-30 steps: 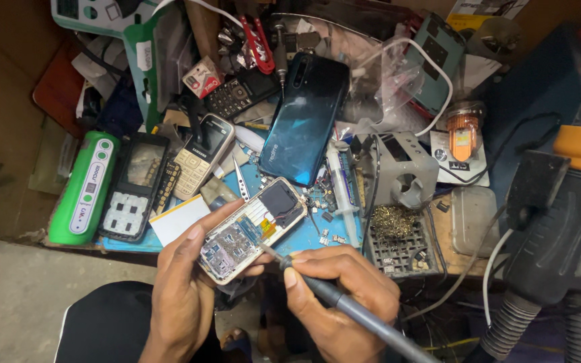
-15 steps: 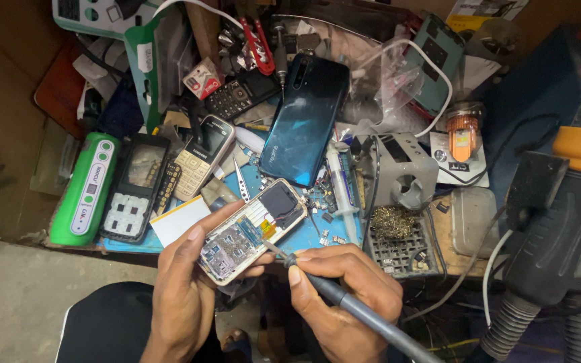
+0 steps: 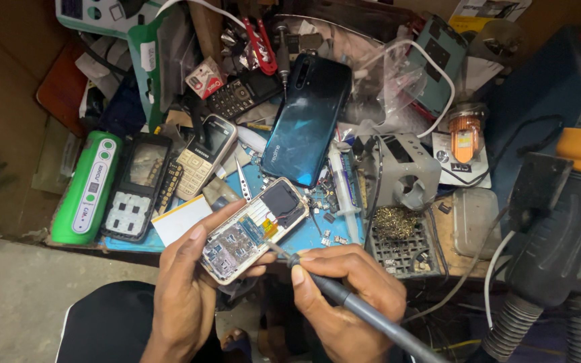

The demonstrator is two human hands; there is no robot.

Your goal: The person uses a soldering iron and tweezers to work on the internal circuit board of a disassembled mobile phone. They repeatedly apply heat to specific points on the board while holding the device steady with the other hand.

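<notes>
Two hands worked low in the view, just at the near edge of the bench. The left hand was closed around an opened phone, fingers wrapped under its casing and thumb lying along the near side, holding it tilted with the bare circuit board facing up. The right hand gripped a soldering iron like a pen, its grey handle running off toward the lower right and its thin tip touching the board near the phone's middle. Just beyond the phone lay tweezers and a white card on the blue mat. Farther up rested a dark blue smartphone, face down and angled, with a beige keypad phone to its left. Left of that sat a black phone frame and, at the bench's left end, a green device. To the right of the hands stood a tray holding brass wool, with a grey metal stand behind it and a syringe beside it. A small bulb stood farther right, near a clear plastic box. A large black nozzle with ribbed hose filled the right edge.
</notes>
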